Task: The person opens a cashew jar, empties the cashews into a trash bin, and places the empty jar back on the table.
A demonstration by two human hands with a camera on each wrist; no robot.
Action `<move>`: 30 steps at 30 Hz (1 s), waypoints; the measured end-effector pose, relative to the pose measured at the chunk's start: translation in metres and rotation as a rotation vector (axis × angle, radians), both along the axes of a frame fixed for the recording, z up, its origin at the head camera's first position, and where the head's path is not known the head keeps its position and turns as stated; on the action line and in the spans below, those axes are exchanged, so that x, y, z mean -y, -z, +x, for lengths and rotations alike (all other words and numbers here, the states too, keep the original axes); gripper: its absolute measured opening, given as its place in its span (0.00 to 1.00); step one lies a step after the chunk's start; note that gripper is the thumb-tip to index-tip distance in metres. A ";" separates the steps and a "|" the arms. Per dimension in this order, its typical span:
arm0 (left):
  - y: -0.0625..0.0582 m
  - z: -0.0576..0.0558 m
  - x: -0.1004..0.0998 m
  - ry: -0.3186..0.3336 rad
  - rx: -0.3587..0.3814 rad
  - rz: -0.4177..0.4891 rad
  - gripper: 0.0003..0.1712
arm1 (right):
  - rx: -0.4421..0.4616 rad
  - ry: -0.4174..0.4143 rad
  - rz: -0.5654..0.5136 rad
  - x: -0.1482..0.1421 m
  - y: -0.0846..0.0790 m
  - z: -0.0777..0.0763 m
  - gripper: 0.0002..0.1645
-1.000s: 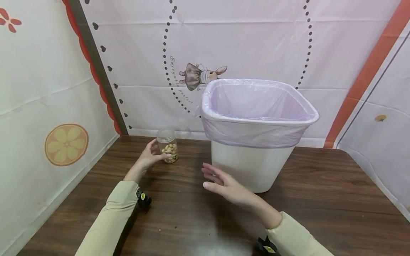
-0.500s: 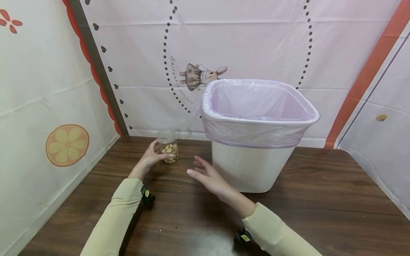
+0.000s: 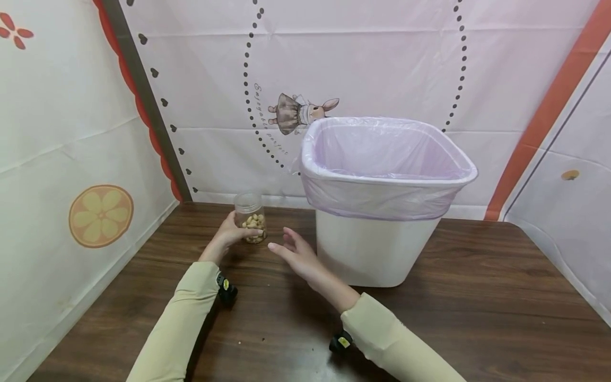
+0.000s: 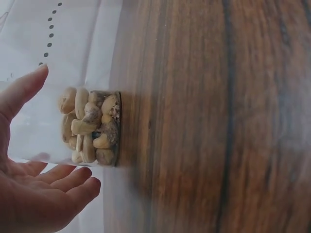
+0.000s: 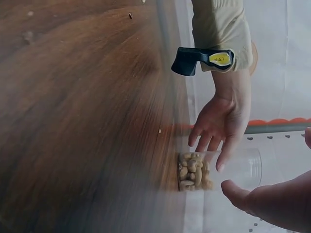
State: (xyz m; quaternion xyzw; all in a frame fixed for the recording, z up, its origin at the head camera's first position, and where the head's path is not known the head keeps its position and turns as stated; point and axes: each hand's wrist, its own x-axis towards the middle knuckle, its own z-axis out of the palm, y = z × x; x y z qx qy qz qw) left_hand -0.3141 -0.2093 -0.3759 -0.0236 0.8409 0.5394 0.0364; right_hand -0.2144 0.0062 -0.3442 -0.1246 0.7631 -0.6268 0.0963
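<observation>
A clear jar point(image 3: 248, 202) with a threaded neck stands upright on the table, part-filled with cashews point(image 4: 90, 127), some with dark patches. No lid shows on it. My left hand point(image 3: 227, 234) is at the jar's left side, the thumb across its front and the fingers behind; they look fairly straight, and I cannot tell how firmly they touch. My right hand point(image 3: 299, 256) is a little to the right of the jar, apart from it, thumb and fingers spread with nothing between them. In the right wrist view, its thumb point(image 5: 265, 196) shows close to the jar.
A large white bin point(image 3: 363, 249) with a pale purple liner point(image 3: 377, 199) stands just right of my right hand. Small crumbs point(image 3: 239, 343) lie on the brown wooden table point(image 3: 477, 297). Printed cloth point(image 3: 382, 63) hangs behind and at both sides.
My right hand has moved left and slightly away from me, toward the jar. The left forearm has shifted a little right, while the left hand stays at the jar. The jar has not moved.
</observation>
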 end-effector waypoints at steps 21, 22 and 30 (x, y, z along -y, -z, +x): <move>0.002 -0.005 -0.007 -0.069 0.023 -0.124 0.46 | 0.074 0.081 -0.050 0.022 0.000 -0.019 0.44; 0.002 -0.005 -0.007 -0.071 0.025 -0.122 0.46 | 0.079 0.081 -0.048 0.022 0.000 -0.019 0.44; -0.003 -0.002 -0.006 -0.090 0.010 -0.148 0.42 | 0.066 0.091 -0.085 0.024 0.000 -0.025 0.46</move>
